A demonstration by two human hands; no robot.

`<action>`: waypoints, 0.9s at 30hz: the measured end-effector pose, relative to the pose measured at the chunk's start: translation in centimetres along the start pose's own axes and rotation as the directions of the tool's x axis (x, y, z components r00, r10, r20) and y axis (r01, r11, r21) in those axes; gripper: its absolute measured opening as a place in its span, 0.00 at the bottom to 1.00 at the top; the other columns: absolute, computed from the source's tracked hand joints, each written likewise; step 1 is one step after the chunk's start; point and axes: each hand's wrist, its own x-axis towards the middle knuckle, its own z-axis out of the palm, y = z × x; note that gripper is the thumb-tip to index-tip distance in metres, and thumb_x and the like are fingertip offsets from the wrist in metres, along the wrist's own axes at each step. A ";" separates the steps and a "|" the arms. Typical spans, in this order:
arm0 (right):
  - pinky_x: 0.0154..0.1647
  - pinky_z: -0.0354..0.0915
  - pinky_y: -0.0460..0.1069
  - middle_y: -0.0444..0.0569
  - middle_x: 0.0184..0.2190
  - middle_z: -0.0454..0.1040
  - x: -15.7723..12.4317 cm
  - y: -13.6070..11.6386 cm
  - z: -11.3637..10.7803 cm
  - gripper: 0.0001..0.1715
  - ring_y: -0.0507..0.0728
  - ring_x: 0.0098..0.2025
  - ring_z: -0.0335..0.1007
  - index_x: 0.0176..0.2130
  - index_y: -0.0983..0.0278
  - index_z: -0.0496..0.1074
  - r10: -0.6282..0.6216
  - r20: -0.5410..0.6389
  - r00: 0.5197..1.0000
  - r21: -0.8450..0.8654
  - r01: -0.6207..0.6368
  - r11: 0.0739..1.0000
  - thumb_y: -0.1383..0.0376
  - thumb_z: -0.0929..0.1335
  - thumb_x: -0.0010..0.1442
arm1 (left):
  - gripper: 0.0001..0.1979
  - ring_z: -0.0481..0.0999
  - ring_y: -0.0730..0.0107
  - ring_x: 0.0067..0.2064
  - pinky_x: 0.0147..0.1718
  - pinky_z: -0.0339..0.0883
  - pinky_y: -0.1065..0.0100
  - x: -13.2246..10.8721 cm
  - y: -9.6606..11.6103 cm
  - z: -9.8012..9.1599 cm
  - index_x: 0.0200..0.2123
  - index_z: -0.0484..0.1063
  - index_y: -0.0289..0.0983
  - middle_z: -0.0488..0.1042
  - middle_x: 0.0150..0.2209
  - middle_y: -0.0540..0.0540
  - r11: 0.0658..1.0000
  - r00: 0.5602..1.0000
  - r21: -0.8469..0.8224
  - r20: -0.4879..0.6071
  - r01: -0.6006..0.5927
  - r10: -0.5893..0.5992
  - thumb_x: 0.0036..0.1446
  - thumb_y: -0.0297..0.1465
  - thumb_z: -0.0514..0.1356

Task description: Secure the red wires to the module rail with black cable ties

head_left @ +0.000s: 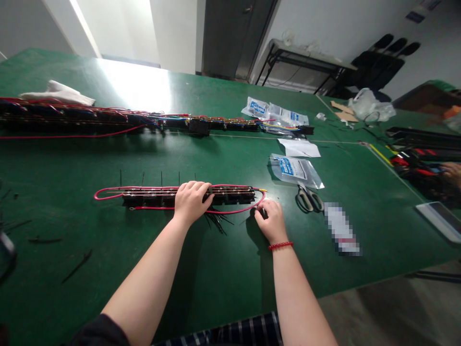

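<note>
My left hand is closed over the middle of a long, narrow black assembly with metal rods along it. A red cable runs along both its sides and loops beyond its ends; a ring terminal sits on the cable's left end. Beside the assembly's right end, my right hand has its fingers pinched at the cable loop; its grip is partly hidden. Thin black cable ties stick up behind the assembly, and a bunch of loose black ties lies below it.
Scissors and a plastic bag lie right of my right hand. Behind runs a longer wired assembly, with a white cloth at its left. Another person's hand shows at the far right, near a phone-like slab.
</note>
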 end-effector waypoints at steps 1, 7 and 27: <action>0.46 0.61 0.55 0.49 0.32 0.72 -0.1 0.0 0.0 0.05 0.59 0.39 0.66 0.28 0.60 0.67 0.038 -0.028 0.999 0.026 -0.038 0.999 0.63 0.66 0.56 | 0.13 0.76 0.56 0.46 0.45 0.65 0.56 0.0 0.0 0.0 0.46 0.74 0.43 0.80 0.44 0.46 1.000 1.000 -0.002 -0.004 0.000 0.000 0.61 0.40 0.59; 0.36 0.62 0.51 0.49 0.32 0.73 1.4 0.9 0.6 0.11 0.56 0.31 0.66 0.34 0.62 0.69 0.496 -0.220 0.840 0.177 -0.465 0.867 0.56 0.66 0.57 | 0.13 0.76 0.56 0.46 0.45 0.65 0.56 0.0 0.0 0.1 0.46 0.75 0.43 0.80 0.44 0.46 1.000 1.000 -0.015 -0.007 0.007 -0.007 0.62 0.40 0.59; 0.34 0.59 0.50 0.51 0.34 0.78 4.1 0.8 1.5 0.11 0.59 0.35 0.71 0.35 0.61 0.72 0.529 -0.180 0.829 -0.101 -0.551 0.828 0.57 0.64 0.58 | 0.13 0.75 0.56 0.48 0.47 0.64 0.56 0.1 0.2 0.0 0.46 0.75 0.43 0.80 0.45 0.47 0.999 0.998 0.002 0.046 0.047 -0.047 0.62 0.40 0.58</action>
